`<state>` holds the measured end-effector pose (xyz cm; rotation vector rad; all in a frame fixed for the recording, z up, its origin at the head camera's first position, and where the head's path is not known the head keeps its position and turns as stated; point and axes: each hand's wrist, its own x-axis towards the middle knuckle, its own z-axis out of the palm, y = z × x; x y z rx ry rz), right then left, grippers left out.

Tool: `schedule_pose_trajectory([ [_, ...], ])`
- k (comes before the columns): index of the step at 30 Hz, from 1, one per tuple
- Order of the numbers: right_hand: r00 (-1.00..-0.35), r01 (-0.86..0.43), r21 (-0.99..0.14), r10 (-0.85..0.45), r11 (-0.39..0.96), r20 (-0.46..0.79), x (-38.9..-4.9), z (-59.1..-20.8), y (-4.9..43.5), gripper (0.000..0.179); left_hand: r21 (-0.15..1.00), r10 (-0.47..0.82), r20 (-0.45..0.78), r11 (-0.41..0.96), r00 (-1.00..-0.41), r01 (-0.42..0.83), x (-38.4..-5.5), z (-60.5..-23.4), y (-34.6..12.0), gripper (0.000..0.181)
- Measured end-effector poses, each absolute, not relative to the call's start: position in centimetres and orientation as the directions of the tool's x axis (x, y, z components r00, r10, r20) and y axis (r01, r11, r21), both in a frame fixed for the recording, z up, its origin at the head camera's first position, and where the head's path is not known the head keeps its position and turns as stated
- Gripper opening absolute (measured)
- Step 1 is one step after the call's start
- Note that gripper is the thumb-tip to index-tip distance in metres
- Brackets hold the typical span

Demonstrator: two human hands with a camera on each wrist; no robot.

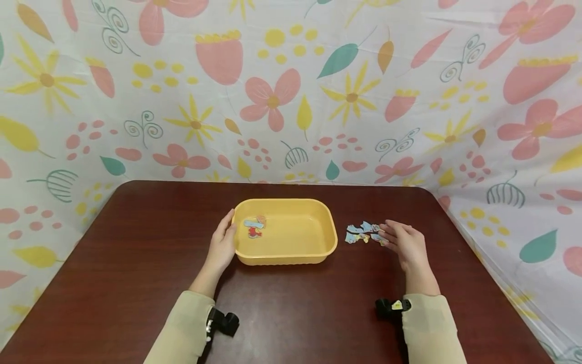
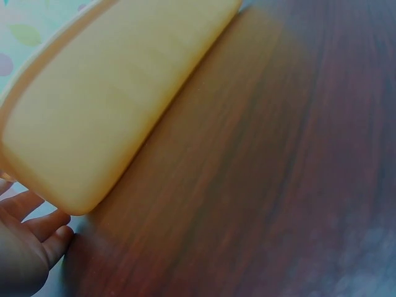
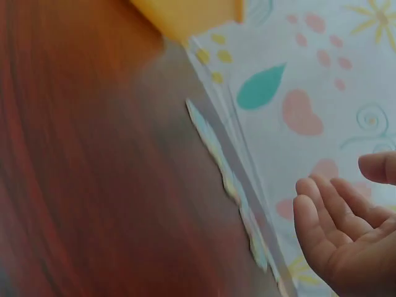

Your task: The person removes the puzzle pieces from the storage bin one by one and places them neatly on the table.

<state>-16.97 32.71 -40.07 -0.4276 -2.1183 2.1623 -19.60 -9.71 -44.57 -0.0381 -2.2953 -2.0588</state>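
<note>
A yellow plastic tray (image 1: 291, 260) lies on the table, with a few small puzzle pieces (image 1: 253, 232) in its left part, light blue, orange and red. My left hand (image 1: 222, 245) holds the tray's left side at the rim; in the left wrist view its fingers (image 2: 54, 224) lie against the tray's end. Right of the tray is a flat cluster of puzzle pieces (image 1: 359, 236), light blue with yellow bits. My right hand (image 1: 406, 245) hovers at the cluster's right end, its fingertips overlapping the outermost pieces in the head view. Its thumb stands apart from the bent fingers, with nothing between them.
The dark brown wooden table (image 1: 295, 308) reaches back to a white cloth (image 1: 282, 151) patterned with flowers and leaves, which also hangs along both sides. Both wrists carry black cameras (image 1: 393, 307) at the cuffs of pale sleeves.
</note>
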Motion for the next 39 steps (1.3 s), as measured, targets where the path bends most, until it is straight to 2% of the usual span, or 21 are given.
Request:
schedule_pose_trajectory([
  [8, -0.991, 0.074, -0.991, 0.12, 0.111, -0.06, -18.1, -38.6, 29.4, 0.044, 0.994, -0.023, 0.052, 0.101, -0.998, 0.05, -19.5, -44.3, -9.7, 0.047],
  [17, -1.0, 0.018, -0.962, -0.003, 0.274, -0.02, -19.2, -37.4, 25.7, 0.051, 0.992, -0.023, 0.06, 0.113, -0.998, 0.057, -19.5, -44.3, -9.7, 0.047],
  [27, -0.995, -0.045, -0.952, -0.103, 0.303, 0.015, -20.2, -36.3, 20.7, 0.046, 0.991, -0.026, 0.063, 0.12, -0.998, 0.059, -19.6, -44.3, -9.7, 0.047],
  [39, -0.973, -0.121, -0.908, -0.229, 0.402, 0.029, -21.6, -37.1, 13.9, 0.036, 0.989, -0.027, 0.071, 0.128, -0.997, 0.067, -19.8, -44.6, -9.7, 0.047],
])
